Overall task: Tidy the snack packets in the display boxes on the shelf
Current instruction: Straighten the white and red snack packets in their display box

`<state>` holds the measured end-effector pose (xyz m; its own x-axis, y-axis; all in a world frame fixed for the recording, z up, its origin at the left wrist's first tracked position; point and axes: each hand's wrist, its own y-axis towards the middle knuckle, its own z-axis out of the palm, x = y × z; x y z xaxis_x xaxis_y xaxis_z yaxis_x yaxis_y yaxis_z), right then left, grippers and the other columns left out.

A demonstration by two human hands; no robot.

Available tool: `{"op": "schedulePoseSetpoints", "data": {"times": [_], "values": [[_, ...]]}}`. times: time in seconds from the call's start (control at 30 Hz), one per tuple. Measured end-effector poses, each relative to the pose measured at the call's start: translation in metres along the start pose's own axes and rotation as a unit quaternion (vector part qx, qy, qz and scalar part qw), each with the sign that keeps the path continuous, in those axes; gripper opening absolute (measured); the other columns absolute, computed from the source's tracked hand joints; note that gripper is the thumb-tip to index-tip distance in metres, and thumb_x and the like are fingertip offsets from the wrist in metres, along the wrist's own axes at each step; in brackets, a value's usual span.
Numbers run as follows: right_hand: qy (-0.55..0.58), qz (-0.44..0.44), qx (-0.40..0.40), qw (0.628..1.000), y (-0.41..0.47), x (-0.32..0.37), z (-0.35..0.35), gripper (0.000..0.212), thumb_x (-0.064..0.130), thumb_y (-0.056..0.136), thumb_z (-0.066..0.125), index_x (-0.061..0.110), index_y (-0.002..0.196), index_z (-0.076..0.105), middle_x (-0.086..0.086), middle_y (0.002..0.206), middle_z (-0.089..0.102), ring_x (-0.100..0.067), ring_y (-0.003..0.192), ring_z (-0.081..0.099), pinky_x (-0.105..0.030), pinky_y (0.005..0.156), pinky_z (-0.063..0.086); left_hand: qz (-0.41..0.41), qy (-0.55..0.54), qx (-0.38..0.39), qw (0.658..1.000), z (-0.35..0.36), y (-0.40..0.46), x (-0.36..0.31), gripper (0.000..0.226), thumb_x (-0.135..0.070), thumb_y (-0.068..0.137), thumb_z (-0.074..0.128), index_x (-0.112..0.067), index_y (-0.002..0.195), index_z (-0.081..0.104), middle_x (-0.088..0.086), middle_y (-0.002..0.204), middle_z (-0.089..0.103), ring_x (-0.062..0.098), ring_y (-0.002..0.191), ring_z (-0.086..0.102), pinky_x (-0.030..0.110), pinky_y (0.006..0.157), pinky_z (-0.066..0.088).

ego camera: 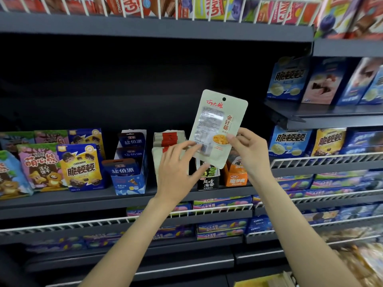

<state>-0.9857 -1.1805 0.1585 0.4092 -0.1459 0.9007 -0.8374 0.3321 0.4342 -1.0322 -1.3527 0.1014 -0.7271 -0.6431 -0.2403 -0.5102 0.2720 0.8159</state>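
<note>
A pale grey-green snack packet (217, 125) with red and orange writing is held up in front of the dark shelf, its back label facing me. My right hand (250, 152) pinches its lower right edge between thumb and fingers. My left hand (178, 164) touches its lower left corner near the barcode with straightened fingers. Behind the hands stand display boxes: a beige one with red strips (167, 141), a black one (208, 181) and an orange one (236, 177). A blue display box (129, 179) of blue packets stands further left.
Yellow and blue biscuit bags (81, 166) and pink bear bags (39, 166) fill the shelf's left side. The dark shelf edge (83, 200) runs below them. White wire rails (325, 160) front the right and lower shelves. Blue boxes (290, 79) stand at upper right.
</note>
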Motion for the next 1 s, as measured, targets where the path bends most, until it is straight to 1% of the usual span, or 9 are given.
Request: {"op": "schedulePoseSetpoints", "data": {"times": [0.13, 0.2, 0.33, 0.47, 0.53, 0.67, 0.77, 0.83, 1.0], "values": [[0.003, -0.041, -0.002, 0.999, -0.015, 0.004, 0.013, 0.019, 0.011, 0.091, 0.063, 0.022, 0.107, 0.065, 0.005, 0.102, 0.072, -0.010, 0.093, 0.070, -0.022, 0.069, 0.057, -0.064, -0.151, 0.085, 0.983, -0.006, 0.007, -0.026, 0.072, -0.064, 0.078, 0.061, -0.033, 0.140, 0.041, -0.012, 0.140, 0.041, 0.005, 0.127, 0.039, 0.022, 0.100, 0.036], [0.014, -0.055, 0.002, 0.998, -0.020, 0.006, 0.016, 0.022, 0.012, 0.089, 0.066, 0.030, 0.103, 0.064, 0.007, 0.102, 0.071, -0.010, 0.093, 0.070, -0.025, 0.072, 0.057, -0.062, -0.189, 0.060, 0.978, -0.007, 0.009, -0.034, 0.065, -0.048, 0.080, 0.068, -0.029, 0.137, 0.045, -0.013, 0.134, 0.047, -0.002, 0.119, 0.046, 0.013, 0.093, 0.043], [-0.037, -0.096, 0.000, 0.995, -0.020, 0.010, 0.013, 0.022, 0.023, 0.087, 0.066, 0.026, 0.109, 0.063, 0.001, 0.112, 0.067, -0.011, 0.094, 0.068, -0.022, 0.067, 0.057, -0.062, -0.225, -0.003, 0.972, -0.010, 0.013, -0.030, 0.036, -0.013, 0.090, 0.064, -0.016, 0.126, 0.059, -0.011, 0.110, 0.065, 0.004, 0.096, 0.062, 0.027, 0.076, 0.055], [-0.135, -0.084, -0.064, 0.985, 0.003, 0.008, -0.005, 0.038, 0.030, 0.083, 0.071, 0.027, 0.114, 0.050, 0.012, 0.105, 0.059, -0.004, 0.091, 0.061, -0.026, 0.074, 0.055, -0.130, -0.298, 0.053, 0.944, -0.018, 0.021, -0.014, 0.028, -0.009, 0.091, 0.062, -0.027, 0.113, 0.058, -0.012, 0.106, 0.066, 0.004, 0.097, 0.063, 0.025, 0.078, 0.053], [-0.123, -0.035, -0.035, 0.991, 0.016, 0.010, -0.009, 0.045, 0.028, 0.083, 0.072, 0.027, 0.118, 0.045, 0.013, 0.108, 0.059, -0.005, 0.094, 0.062, -0.027, 0.071, 0.056, -0.141, -0.315, 0.082, 0.935, -0.024, 0.027, -0.001, 0.034, -0.007, 0.090, 0.063, -0.035, 0.108, 0.054, -0.019, 0.107, 0.063, 0.000, 0.102, 0.060, 0.016, 0.082, 0.049], [-0.091, -0.029, 0.070, 0.993, 0.037, 0.014, 0.001, 0.025, 0.009, 0.089, 0.065, 0.016, 0.112, 0.058, 0.011, 0.103, 0.067, -0.007, 0.092, 0.068, -0.018, 0.060, 0.054, -0.138, -0.303, 0.117, 0.936, -0.034, 0.043, 0.027, 0.035, -0.008, 0.089, 0.064, -0.036, 0.108, 0.055, -0.024, 0.103, 0.060, -0.011, 0.095, 0.058, 0.009, 0.077, 0.048], [-0.091, -0.052, 0.048, 0.993, 0.054, 0.013, 0.012, 0.021, 0.007, 0.091, 0.062, 0.014, 0.110, 0.061, 0.004, 0.104, 0.069, -0.005, 0.091, 0.069, -0.019, 0.066, 0.056, -0.157, -0.269, 0.095, 0.946, -0.041, 0.051, 0.059, 0.033, -0.014, 0.090, 0.064, -0.031, 0.118, 0.056, -0.023, 0.106, 0.061, -0.010, 0.098, 0.058, 0.010, 0.080, 0.048], [-0.109, -0.073, 0.022, 0.991, 0.065, 0.012, 0.014, 0.018, 0.008, 0.092, 0.060, 0.012, 0.109, 0.060, 0.003, 0.103, 0.067, -0.001, 0.090, 0.067, -0.018, 0.067, 0.056, -0.170, -0.199, 0.094, 0.961, -0.045, 0.049, 0.086, 0.031, -0.019, 0.093, 0.061, -0.027, 0.122, 0.057, -0.020, 0.108, 0.062, -0.005, 0.101, 0.059, 0.019, 0.086, 0.051], [-0.129, -0.100, -0.012, 0.987, 0.089, 0.008, 0.016, 0.015, 0.008, 0.094, 0.058, 0.011, 0.108, 0.058, -0.003, 0.107, 0.065, -0.005, 0.094, 0.065, -0.016, 0.067, 0.055, -0.110, -0.043, 0.235, 0.965, -0.046, 0.036, 0.132, 0.028, -0.015, 0.098, 0.049, -0.021, 0.123, 0.060, -0.009, 0.117, 0.063, 0.009, 0.110, 0.055, 0.036, 0.094, 0.047]]}}
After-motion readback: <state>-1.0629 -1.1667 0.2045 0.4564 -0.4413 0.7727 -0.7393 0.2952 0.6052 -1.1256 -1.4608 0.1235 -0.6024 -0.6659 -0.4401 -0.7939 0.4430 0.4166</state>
